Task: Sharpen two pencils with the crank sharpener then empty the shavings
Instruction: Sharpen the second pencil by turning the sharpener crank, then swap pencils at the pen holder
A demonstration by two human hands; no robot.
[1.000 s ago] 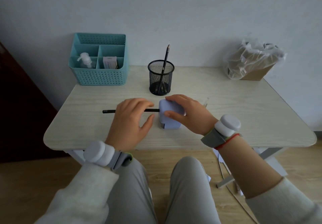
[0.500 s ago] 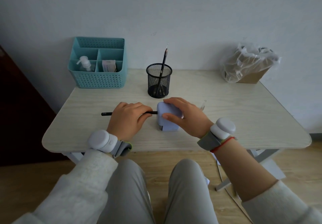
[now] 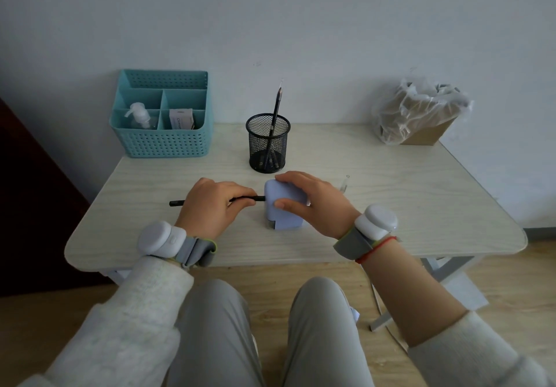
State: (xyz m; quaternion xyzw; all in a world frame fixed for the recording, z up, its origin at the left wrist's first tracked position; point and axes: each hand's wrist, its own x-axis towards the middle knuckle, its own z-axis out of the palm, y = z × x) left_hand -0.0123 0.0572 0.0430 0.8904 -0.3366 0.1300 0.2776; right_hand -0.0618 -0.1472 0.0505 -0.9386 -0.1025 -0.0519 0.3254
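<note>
A pale lilac sharpener (image 3: 285, 215) stands near the front middle of the table (image 3: 421, 206). My right hand (image 3: 313, 203) is clamped over its top and right side. A black pencil (image 3: 177, 203) lies level, its tip end in the sharpener's left face. My left hand (image 3: 215, 206) pinches the pencil's shaft just left of the sharpener. The crank is hidden behind my right hand. A second black pencil (image 3: 276, 109) leans upright in a black mesh cup (image 3: 267, 143) behind the sharpener.
A teal organiser basket (image 3: 164, 143) with a pump bottle and a small box sits at the back left. At the back right stands a cardboard box lined with a clear plastic bag (image 3: 418, 112). A small clear object (image 3: 344, 183) lies right of my right hand.
My left hand's fingers have closed from spread to a pinch on the pencil. The view has shifted slightly. The sharpener and my right hand stay where they were.
</note>
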